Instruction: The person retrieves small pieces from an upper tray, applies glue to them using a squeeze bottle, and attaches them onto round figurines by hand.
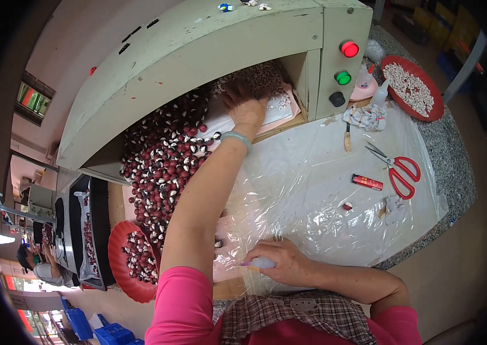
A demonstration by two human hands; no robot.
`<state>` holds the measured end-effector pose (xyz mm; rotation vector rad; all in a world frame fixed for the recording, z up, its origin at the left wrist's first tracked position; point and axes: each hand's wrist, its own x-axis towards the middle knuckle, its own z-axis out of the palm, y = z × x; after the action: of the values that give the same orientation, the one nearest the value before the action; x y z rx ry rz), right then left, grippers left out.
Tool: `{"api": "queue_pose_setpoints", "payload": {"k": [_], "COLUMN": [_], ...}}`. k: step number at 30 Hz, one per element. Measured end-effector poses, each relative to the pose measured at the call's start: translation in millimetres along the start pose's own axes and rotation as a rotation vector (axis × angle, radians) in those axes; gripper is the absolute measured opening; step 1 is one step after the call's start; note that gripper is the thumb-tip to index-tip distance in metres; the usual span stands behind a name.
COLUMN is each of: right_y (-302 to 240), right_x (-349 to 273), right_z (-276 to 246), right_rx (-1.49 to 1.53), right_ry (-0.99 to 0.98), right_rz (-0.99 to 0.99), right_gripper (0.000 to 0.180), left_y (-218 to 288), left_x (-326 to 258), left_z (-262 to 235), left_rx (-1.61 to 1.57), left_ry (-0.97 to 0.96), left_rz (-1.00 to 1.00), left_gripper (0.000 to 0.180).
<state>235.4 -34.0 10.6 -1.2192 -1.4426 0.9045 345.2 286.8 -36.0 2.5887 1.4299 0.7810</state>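
One bare left hand [247, 108] reaches inside the machine [220, 47], grip unclear from here; the right hand [285, 262], outside, clasps a bottle [263, 263].

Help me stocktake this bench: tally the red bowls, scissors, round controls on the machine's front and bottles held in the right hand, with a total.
Red bowls: 2
Scissors: 1
Round controls: 3
Bottle in right hand: 1
Total: 7

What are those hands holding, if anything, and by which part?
The right hand grips a small translucent bottle by its body, nozzle uncovered. Whether the left hand holds anything cannot be told.
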Motion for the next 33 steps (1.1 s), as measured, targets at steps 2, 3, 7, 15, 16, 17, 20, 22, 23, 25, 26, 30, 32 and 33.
{"api": "queue_pose_setpoints", "payload": {"k": [2, 3, 7, 15, 16, 17, 20, 22, 23, 25, 26, 30, 32, 33], "right_y": [0, 0, -3, 1, 2, 3, 4, 4, 4, 3, 3, 3, -2, -1], "right_x": [-1, -1, -1, -1, -1, -1, 0, 2, 2, 2, 2, 2, 5, 5], "right_z": [0, 1, 3, 0, 0, 0, 1, 0, -1, -3, -4, -6, -3, -5], "right_rx": [0.006, 0.014, 0.001, 0.006, 0.005, -0.006, -0.025, -0.035, -0.034, -0.038, -0.032, 0.028, 0.036, 0.037], "right_ry": [-0.002, -0.008, -0.009, -0.048, -0.047, -0.047, -0.028, -0.009, -0.007, 0.003, 0.003, 0.046, 0.043, 0.077], "right_rz": [0.002, 0.000, -0.016, -0.014, -0.012, -0.017, -0.022, -0.024, -0.022, -0.018, -0.018, -0.013, -0.039, -0.034], "right_gripper": [0.025, 0.025, 0.024, 0.020, 0.020, 0.022, 0.025, 0.027, 0.027, 0.027, 0.028, 0.027, 0.024, 0.020], "left_y": [9, 10, 16, 22, 21, 18, 12, 10, 10, 14, 14, 13, -30, -25], "left_x": [1, 2, 3, 7, 9, 12, 23, 31, 33, 40, 43, 54, 73, 70], "left_z": [-2, -2, -3, -21, -22, -21, -19, -17, -15, -13, -13, -13, -6, -11], "left_rx": [-0.050, -0.096, -0.063, -0.088, -0.090, -0.092, -0.113, -0.133, -0.147, -0.168, -0.170, -0.395, -0.374, -0.639], "left_ry": [-0.012, -0.021, 0.004, -0.055, -0.056, -0.041, -0.057, -0.088, -0.080, -0.071, -0.131, -0.175, -0.070, -0.085], "left_rz": [0.019, 0.034, 0.137, 0.404, 0.404, 0.460, 0.500, 0.486, 0.513, 0.547, 0.470, 0.208, 0.348, 0.161], "left_gripper": [0.090, 0.089, 0.080, 0.049, 0.049, 0.043, 0.036, 0.034, 0.032, 0.031, 0.030, 0.027, 0.027, 0.024]}}
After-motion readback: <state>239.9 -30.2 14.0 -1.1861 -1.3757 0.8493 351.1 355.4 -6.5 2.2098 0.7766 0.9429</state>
